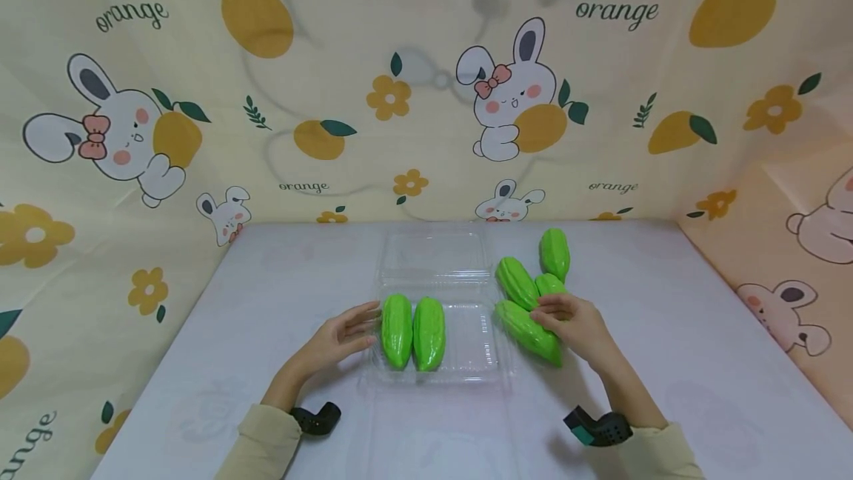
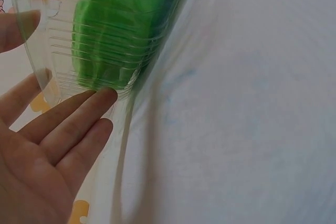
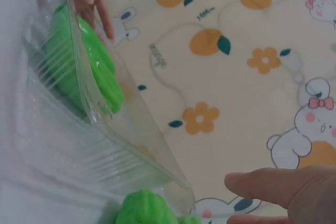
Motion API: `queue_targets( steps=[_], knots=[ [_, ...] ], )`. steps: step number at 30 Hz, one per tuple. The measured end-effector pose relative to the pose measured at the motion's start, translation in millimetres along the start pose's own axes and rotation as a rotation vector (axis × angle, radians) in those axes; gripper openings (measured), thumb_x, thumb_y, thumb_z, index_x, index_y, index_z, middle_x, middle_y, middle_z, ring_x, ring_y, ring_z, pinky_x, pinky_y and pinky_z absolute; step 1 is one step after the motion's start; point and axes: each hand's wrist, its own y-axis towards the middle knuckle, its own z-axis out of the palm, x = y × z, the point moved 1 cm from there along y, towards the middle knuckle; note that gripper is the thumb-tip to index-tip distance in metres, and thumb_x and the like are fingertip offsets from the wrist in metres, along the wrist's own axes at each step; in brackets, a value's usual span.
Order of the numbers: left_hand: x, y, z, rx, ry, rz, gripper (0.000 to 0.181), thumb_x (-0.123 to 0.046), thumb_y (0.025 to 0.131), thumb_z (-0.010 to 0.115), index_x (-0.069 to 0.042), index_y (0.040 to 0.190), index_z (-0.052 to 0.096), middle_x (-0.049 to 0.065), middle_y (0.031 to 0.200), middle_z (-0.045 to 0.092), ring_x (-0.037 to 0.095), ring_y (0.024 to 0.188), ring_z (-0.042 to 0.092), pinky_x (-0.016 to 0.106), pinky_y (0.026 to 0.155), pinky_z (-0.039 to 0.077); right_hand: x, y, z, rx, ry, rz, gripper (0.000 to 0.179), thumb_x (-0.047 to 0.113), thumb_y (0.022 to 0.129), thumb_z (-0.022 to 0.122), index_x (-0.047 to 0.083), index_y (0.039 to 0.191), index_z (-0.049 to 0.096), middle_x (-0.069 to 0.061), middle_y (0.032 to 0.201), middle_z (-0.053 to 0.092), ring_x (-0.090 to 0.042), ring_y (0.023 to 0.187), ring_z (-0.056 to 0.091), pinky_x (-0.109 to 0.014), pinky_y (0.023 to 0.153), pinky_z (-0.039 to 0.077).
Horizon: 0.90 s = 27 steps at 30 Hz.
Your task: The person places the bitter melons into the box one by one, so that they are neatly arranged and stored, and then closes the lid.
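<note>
Two glossy green ribbed gourds (image 1: 429,334) lie side by side in the left part of a clear plastic clamshell box (image 1: 473,339). My left hand (image 1: 346,332) is at the box's left side, and its fairly straight fingertips (image 2: 105,98) come right to the ridged clear wall. Behind that wall, a green gourd (image 2: 118,30) shows through. To the right of the box, my right hand (image 1: 576,324) is over the nearest loose gourd (image 1: 529,333), thumb and fingers extended and not wrapped round it. The right wrist view catches only part of this hand (image 3: 294,192).
More loose green gourds (image 1: 516,282) lie behind my right hand, one of them (image 1: 554,254) near the table's back edge. The box's lid (image 1: 436,254) lies folded back behind its base. A patterned cloth (image 1: 426,95) hangs behind the white table (image 1: 286,265).
</note>
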Motion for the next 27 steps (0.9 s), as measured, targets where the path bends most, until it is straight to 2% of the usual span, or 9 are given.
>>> queue_targets(
  steps=[3,10,17,27],
  knots=[
    [-0.2,0.0,0.1,0.001,0.002,0.004,0.062,-0.020,0.096,0.060,-0.005,0.149,0.032,0.026,0.150,0.039,0.045,0.135,0.044,0.051,0.112,0.042,-3.2,1.2,-1.9,0.019,-0.008,0.004,0.047,0.029,0.093,0.065,-0.006,0.124,0.058,-0.024,0.118,0.067,-0.033,0.108,0.065,-0.015,0.074,0.054],
    [0.0,-0.1,-0.1,0.003,0.005,0.012,0.062,-0.020,0.096,0.059,-0.005,0.149,0.032,0.027,0.150,0.039,0.045,0.135,0.045,0.050,0.112,0.041,-9.7,3.0,-5.9,0.052,-0.013,0.046,0.049,0.032,0.095,0.061,-0.007,0.125,0.056,-0.027,0.125,0.063,-0.039,0.116,0.061,-0.040,0.087,0.058],
    [1.3,0.6,0.1,0.005,0.006,0.008,0.062,-0.021,0.096,0.059,-0.006,0.150,0.032,0.027,0.150,0.039,0.045,0.135,0.045,0.050,0.112,0.042,-13.9,3.6,-1.3,0.096,0.007,0.055,0.050,0.029,0.091,0.066,-0.009,0.124,0.056,-0.028,0.124,0.063,-0.040,0.115,0.062,-0.042,0.091,0.058],
    [-0.1,0.0,0.4,0.003,0.004,-0.001,0.062,-0.021,0.097,0.059,-0.006,0.150,0.031,0.026,0.150,0.039,0.045,0.136,0.044,0.052,0.113,0.040,-16.8,6.6,2.1,0.145,-0.045,0.051,0.057,0.027,0.087,0.072,-0.013,0.124,0.055,-0.032,0.126,0.061,-0.043,0.116,0.061,-0.043,0.091,0.059]
  ],
)
